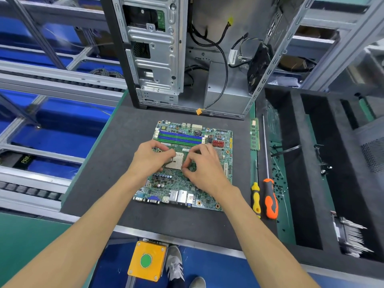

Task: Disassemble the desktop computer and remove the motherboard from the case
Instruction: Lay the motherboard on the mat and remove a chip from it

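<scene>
the motherboard [187,163] already lies flat on the dark mat of the bench [104,163], out of the computer case [166,59], which stands upright at the far side with its loose cables hanging inside. so the main removal looks done, and the step in hand seems to be stripping the board itself, at the cpu socket [174,161] in its middle.

the left hand [149,159] rests on the left edge of the socket, fingers curled over its corner; its grip looks like a light pinch, but whether it holds the processor or only steadies the frame i cannot tell. the right hand [201,163] is at the right edge, fingertips bent down beside the socket, likely at the retention lever; its grip is likewise hidden under the knuckles.

to do this well: keep the board pressed flat with one hand, free the lever fully before lifting anything, and raise the chip straight up by its edges so no pins bend. avoid leaning on the blue memory slots [180,137] just beyond the hands.

to the right lie a ram stick [254,135], a yellow screwdriver [256,197], an orange screwdriver [270,201] and scattered screws [278,183]; a heatsink [351,238] sits in the foam tray near right.
</scene>
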Tool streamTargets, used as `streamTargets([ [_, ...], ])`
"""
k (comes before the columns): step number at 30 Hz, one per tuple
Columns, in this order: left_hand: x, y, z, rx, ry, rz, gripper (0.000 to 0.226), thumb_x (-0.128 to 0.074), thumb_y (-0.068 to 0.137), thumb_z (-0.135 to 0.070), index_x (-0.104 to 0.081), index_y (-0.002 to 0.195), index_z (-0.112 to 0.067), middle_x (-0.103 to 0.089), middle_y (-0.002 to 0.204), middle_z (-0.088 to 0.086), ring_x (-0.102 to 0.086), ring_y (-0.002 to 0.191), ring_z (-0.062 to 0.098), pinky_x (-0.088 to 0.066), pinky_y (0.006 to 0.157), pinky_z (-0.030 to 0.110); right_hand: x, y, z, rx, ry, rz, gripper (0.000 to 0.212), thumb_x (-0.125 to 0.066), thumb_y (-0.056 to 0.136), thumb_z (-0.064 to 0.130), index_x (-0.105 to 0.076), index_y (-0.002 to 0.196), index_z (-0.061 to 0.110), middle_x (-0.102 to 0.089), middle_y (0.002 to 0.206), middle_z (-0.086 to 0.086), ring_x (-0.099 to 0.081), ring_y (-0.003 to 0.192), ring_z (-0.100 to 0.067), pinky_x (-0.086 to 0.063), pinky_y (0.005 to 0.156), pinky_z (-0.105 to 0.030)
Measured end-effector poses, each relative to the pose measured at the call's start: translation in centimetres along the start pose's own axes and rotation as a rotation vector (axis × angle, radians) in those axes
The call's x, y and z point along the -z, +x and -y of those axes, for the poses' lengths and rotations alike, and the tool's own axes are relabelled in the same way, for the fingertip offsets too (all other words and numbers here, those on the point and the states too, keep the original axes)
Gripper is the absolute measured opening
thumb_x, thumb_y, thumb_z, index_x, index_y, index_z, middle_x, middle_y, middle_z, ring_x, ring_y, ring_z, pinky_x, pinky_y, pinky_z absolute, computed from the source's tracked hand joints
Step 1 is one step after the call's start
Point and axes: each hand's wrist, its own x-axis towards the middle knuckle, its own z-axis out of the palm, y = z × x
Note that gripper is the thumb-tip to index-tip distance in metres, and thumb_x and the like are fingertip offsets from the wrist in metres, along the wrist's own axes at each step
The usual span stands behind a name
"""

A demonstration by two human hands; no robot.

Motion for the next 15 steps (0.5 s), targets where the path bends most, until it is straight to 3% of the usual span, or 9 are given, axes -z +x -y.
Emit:
streamTargets([
  [4, -0.7, -0.5, -0.4, -0.042, -0.020, 0.045, 0.024, -0.078, 0.077, -0.025, -0.067, 0.098, -0.022, -0.072, 0.077, 0.000, -0.063, 0.061, 0.008, -0.050, 0.059, 0.030, 0.8, -0.2, 0.3, -0.036, 0.152, -0.025, 0.005, -0.068, 0.092, 0.028, -0.071, 0.091, 0.024, -0.059, 0.108, 0.008, -0.042, 0.115, -0.011, -0.032, 0.107, -0.032],
  [9, -2.6, -0.9, -1.9, -0.015, -0.187, 0.124, 0.015, -0.078, 0.081, -0.021, -0.075, 0.095, -0.019, -0.075, 0.085, 0.000, -0.071, 0.072, 0.008, -0.055, 0.061, 0.023, 2.8, -1.7, 0.5, -0.187, 0.655, -0.156, 0.011, -0.067, 0.094, 0.026, -0.072, 0.103, 0.026, -0.070, 0.094, 0.020, -0.063, 0.093, 0.004, -0.048, 0.078, -0.011],
  [12, -4.1, -1.1, -3.2, 0.011, -0.382, 0.226, 0.015, -0.073, 0.085, -0.010, -0.075, 0.100, -0.006, -0.075, 0.096, 0.008, -0.073, 0.080, 0.018, -0.059, 0.069, 0.027, 3.8, -2.6, -0.2, -0.232, 0.773, -0.227, 0.017, -0.070, 0.091, 0.022, -0.069, 0.108, 0.026, -0.071, 0.095, 0.010, -0.065, 0.088, -0.002, -0.052, 0.073, -0.017],
  [15, -5.8, -1.4, -4.5, 0.047, -0.513, 0.357, 0.019, -0.062, 0.092, 0.002, -0.068, 0.109, 0.003, -0.076, 0.099, 0.014, -0.074, 0.092, 0.026, -0.061, 0.076, 0.031, 5.1, -3.3, -1.9, -0.341, 0.829, -0.306, 0.023, -0.071, 0.091, 0.015, -0.067, 0.112, 0.025, -0.069, 0.095, 0.001, -0.066, 0.081, -0.014, -0.058, 0.073, -0.032],
])
